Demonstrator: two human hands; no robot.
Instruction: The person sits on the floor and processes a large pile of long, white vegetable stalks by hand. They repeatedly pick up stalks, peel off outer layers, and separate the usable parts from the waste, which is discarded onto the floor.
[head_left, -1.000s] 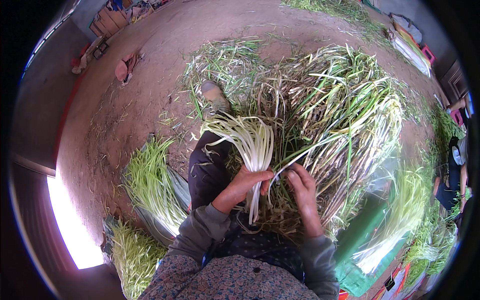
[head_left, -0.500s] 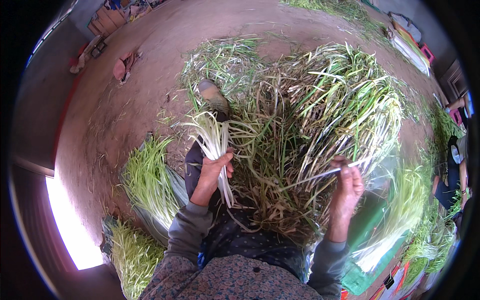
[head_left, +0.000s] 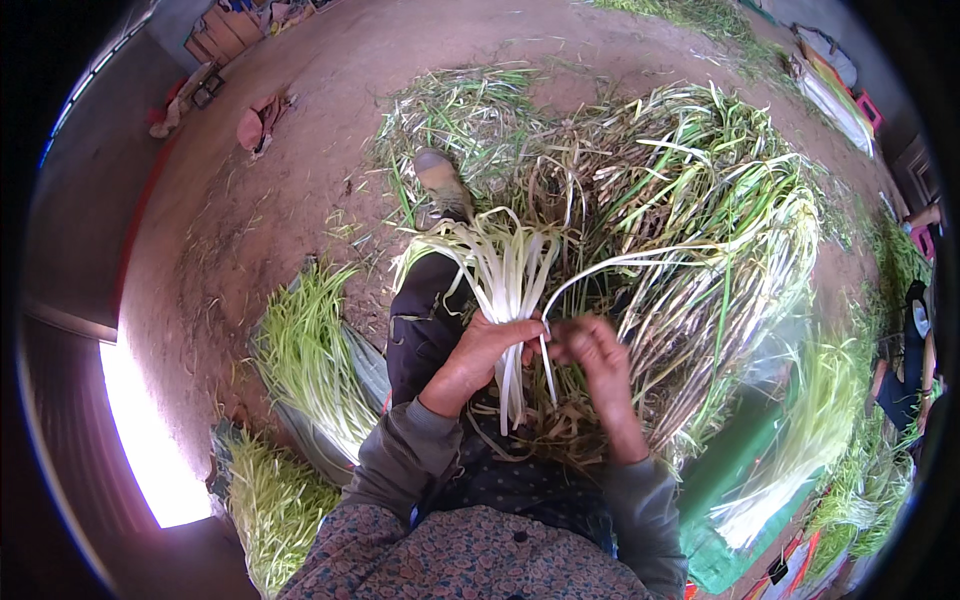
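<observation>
My left hand (head_left: 487, 357) is wrapped round a bunch of long white stalks (head_left: 508, 268), perhaps garlic shoots. Their pale leafy ends fan out above the fist, and the thicker ends hang below it. One longer stalk (head_left: 628, 259) passes by the left thumb and arcs off to the right over the heap. Close beside that thumb is my right hand (head_left: 598, 352), its fingers curled near the single stalk but blurred, so whether they grip it is unclear. A big heap of green and brown stalks (head_left: 690, 200) lies in front of me.
Pale green bundles (head_left: 312, 350) lie on a grey sheet at my left, with another bundle (head_left: 275, 505) nearer. At my right, pale stalks (head_left: 790, 440) rest on a green sheet (head_left: 735, 480). A shoe (head_left: 440, 180) is beside the heap. Part of another person (head_left: 915, 350) shows far right.
My right hand has come left from over the heap's right side to beside the left hand. The stalk it held now runs by the left thumb. The left hand has shifted right with its bunch.
</observation>
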